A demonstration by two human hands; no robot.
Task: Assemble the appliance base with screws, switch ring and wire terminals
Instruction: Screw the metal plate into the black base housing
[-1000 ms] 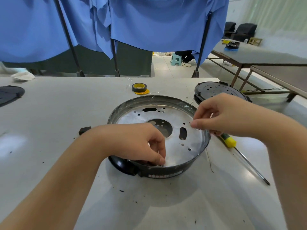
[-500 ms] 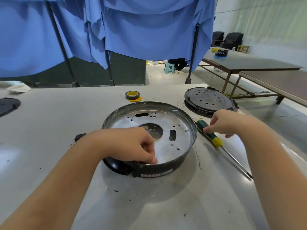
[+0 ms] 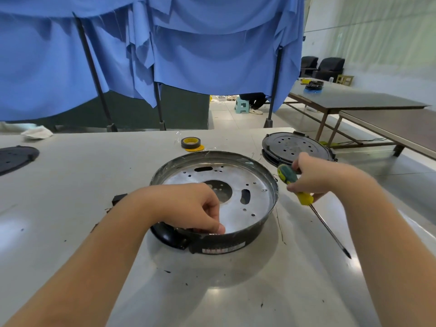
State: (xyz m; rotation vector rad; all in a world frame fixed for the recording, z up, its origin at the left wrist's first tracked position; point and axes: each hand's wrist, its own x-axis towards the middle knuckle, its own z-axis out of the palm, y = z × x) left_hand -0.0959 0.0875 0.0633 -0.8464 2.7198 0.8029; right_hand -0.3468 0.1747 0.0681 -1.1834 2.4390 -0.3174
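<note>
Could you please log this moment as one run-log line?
left hand: pinching near rim of round black appliance base | right hand: gripping green-and-yellow-handled screwdriver | screwdriver tip: off base

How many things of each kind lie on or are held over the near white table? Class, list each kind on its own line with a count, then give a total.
Appliance base: 1
Black round perforated plates: 2
Screwdriver: 1
Tape roll: 1
White cloth: 1
Small black block: 1
Total: 7
</note>
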